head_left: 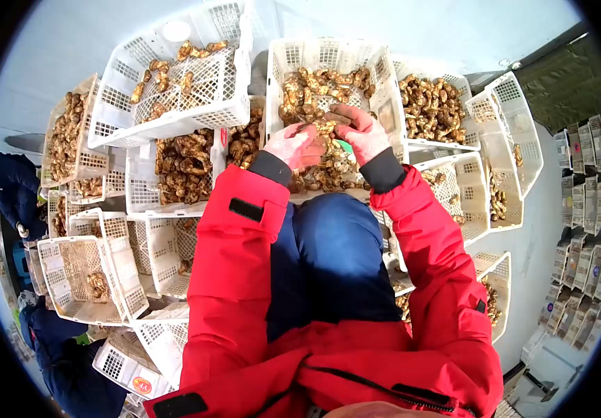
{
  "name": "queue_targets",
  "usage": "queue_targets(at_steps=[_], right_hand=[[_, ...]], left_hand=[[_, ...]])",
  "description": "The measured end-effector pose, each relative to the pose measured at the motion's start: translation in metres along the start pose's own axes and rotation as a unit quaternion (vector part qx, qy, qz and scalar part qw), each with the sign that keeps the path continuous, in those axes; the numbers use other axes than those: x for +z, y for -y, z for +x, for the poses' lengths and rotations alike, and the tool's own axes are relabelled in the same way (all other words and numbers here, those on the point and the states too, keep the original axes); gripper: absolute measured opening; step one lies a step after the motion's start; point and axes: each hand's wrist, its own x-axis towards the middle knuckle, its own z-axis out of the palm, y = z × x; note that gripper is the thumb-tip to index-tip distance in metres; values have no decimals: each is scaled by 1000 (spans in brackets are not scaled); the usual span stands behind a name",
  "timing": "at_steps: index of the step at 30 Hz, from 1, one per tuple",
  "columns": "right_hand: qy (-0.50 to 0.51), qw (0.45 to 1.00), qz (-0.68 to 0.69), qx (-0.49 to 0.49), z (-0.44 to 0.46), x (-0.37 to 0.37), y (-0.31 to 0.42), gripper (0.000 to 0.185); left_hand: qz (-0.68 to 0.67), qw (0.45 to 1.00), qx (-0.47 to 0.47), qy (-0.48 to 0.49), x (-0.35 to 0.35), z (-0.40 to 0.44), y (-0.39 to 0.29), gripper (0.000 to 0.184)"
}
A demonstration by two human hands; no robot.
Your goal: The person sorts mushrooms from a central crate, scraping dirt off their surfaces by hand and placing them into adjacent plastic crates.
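Observation:
A white plastic crate (395, 104) stands in front of my knees, with brown and pale mushrooms (300, 97) in its far part and more of them (338, 171) nearer my knees. Above these, a mushroom (325, 127) is held between my two hands. My left hand (295, 145) is closed at its left end, fingers bent and partly hidden. From the other side, my right hand (360, 132) pinches it with thumb and fingers. Something green shows just below my right fingers, too small to name.
Around me stand many mushroom crates: a tilted crate (116, 104) with several pieces at upper left, a full crate (436, 111) at right, and an upended crate (516, 132) beyond it. Two people in dark blue clothing (63, 355) are at left. Stacked crates (582, 272) line the far right.

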Motion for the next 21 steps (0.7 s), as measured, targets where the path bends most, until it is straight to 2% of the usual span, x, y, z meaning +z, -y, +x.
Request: queue_targets(at_steps=[1,3,4,7,11,12,15,16,19,20,21], right_hand=[[-2,993,-114,-29,-3,4,7,44],[-6,938,-336,-84,-9,13,20,44],[9,863,-468,-190,-11,19,30,45],[17,835,-525,-165,-14,19,19,47],[-22,885,-446,-133,-12,26,28,45],[-31,899,-427,-95,-12,26,27,43],[-21,897,-429,-99,-14,27,28,44],[-31,887,-447,-107,-13,26,24,45],[-35,898,-429,-90,-15,28,30,47],[-21,906,-405,-122,-15,22,20,49],[-18,886,-439,-145,-18,21,21,49]], left_hand=[[-28,999,37,13,-1,-2,-2,35],[50,998,21,31,-5,3,-3,36],[53,998,30,15,-4,1,-2,36],[85,996,3,-30,0,5,-3,38],[88,995,-11,-36,3,1,-4,36],[90,996,-9,-6,1,4,-3,33],[117,993,19,-6,-2,4,1,32],[67,996,9,49,-8,8,0,35],[102,993,1,-52,5,-2,-6,36],[100,994,7,-41,9,-6,-9,37],[103,994,3,-42,9,-6,-9,37]])
